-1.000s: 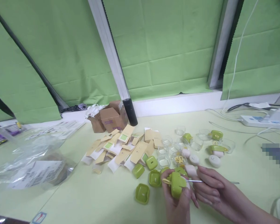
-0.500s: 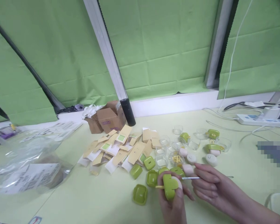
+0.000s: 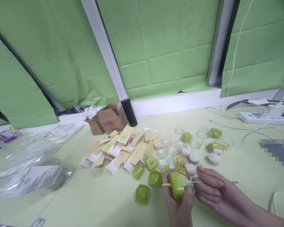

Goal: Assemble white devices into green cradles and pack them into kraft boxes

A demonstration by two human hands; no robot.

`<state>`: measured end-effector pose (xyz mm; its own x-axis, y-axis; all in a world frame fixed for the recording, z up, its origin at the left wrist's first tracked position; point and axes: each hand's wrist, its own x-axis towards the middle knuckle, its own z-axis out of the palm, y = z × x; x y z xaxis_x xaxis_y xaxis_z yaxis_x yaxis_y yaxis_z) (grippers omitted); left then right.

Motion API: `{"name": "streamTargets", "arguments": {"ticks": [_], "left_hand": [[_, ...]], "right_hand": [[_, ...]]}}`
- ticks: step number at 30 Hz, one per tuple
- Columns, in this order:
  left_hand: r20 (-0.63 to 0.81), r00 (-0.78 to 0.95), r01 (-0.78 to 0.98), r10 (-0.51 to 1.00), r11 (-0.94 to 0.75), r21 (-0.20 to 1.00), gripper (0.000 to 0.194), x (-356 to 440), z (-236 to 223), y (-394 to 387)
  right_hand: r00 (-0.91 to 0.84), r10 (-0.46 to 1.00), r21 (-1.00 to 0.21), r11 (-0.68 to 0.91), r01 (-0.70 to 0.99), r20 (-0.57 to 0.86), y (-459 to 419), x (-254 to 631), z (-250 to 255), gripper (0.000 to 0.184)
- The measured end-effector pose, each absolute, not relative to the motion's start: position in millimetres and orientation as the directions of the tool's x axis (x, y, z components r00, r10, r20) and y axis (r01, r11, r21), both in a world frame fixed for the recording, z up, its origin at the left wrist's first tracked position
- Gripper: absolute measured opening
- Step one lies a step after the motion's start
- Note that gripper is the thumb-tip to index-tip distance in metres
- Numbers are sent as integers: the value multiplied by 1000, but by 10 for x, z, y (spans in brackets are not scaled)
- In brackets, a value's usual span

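My left hand (image 3: 178, 209) is closed around a green plastic case (image 3: 177, 186), whose ribbed face is turned up. A short yellow strap (image 3: 166, 185) sticks out of the case's left side, and a bit of white part shows at its upper right edge. Between the fingers of my right hand (image 3: 210, 186) lies a thin metal tool (image 3: 196, 182); its tip meets the case's right edge. Whether the tip is inserted, I cannot tell. Close by are open green shells (image 3: 142, 194), a pink-white rounded piece (image 3: 190, 169) and white round pieces (image 3: 214, 159).
Clear plastic cups (image 3: 164, 161) stand in a cluster, one with yellow straps (image 3: 179, 158) in it. Left of them lies a heap of opened card packaging (image 3: 138, 153). Behind are a cardboard box (image 3: 111, 121) and a black cylinder (image 3: 129, 113). A power strip (image 3: 253, 117) sits at right.
The green case has turned in my left hand, so its ribbed face now shows and the white part is mostly hidden. The tool's tip and the case have come together.
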<state>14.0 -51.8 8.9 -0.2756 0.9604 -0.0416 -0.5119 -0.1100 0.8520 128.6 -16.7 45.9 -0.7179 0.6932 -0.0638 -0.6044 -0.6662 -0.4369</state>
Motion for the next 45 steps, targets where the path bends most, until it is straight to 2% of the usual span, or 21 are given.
{"name": "streamTargets", "arguments": {"ticks": [6,9,11,13,14,15,17,20,24,27,30,33,35,37,39,42,45], "left_hand": [[47,-314,-507,948,-209,836,48,148,183,-484],[10,-332,-517,943,-191,834,54,109,218,-488],[-38,-345,-546,938,-167,821,59,90,201,-492],[-77,-305,-614,949,-134,777,62,102,149,-483],[-94,-256,-656,962,-102,748,62,122,116,-471],[-110,-197,-692,974,-59,719,63,150,83,-456],[-148,-95,-731,984,32,681,65,215,33,-417],[-189,-119,-747,975,37,664,72,261,19,-362],[-209,-151,-780,966,14,626,97,153,71,-354],[-210,-73,-809,975,65,584,115,51,109,-399],[-197,-23,-818,980,94,567,119,4,133,-451],[-174,3,-817,985,103,568,115,-2,135,-489],[-154,6,-812,988,94,576,109,10,112,-504],[-129,-7,-806,992,71,588,102,34,70,-511],[-96,-44,-805,994,21,592,100,66,18,-510],[-56,-103,-771,993,-44,636,106,98,-44,-501],[-12,-103,-668,995,-60,742,110,94,-63,-499]], "right_hand": [[-694,715,-468,-641,-609,-76,-161,1282,445,65],[-648,756,-604,-558,-569,-87,-120,1308,476,58],[-496,868,-807,-303,-506,-15,-96,1344,539,52],[-388,905,-959,69,-275,176,-91,1390,599,40],[-400,880,-966,226,-123,257,-97,1415,615,35],[-442,847,-942,336,18,294,-107,1442,618,39],[-507,814,-873,437,215,283,-128,1511,590,47],[-405,858,-779,479,405,316,-117,1713,499,35],[-188,889,-604,426,673,418,42,2233,283,38],[-170,920,-448,325,833,352,218,2622,25,36],[-195,933,-387,307,869,303,301,2728,-118,36],[-201,875,-382,386,840,441,199,2461,32,39],[-282,810,-433,529,730,515,60,2143,244,30],[-395,798,-526,598,605,454,-79,1803,451,25],[-479,781,-564,622,543,400,-171,1516,589,23],[-517,787,-594,603,532,336,-204,1270,639,22],[-549,796,-661,557,502,254,-163,1228,563,26]]}}
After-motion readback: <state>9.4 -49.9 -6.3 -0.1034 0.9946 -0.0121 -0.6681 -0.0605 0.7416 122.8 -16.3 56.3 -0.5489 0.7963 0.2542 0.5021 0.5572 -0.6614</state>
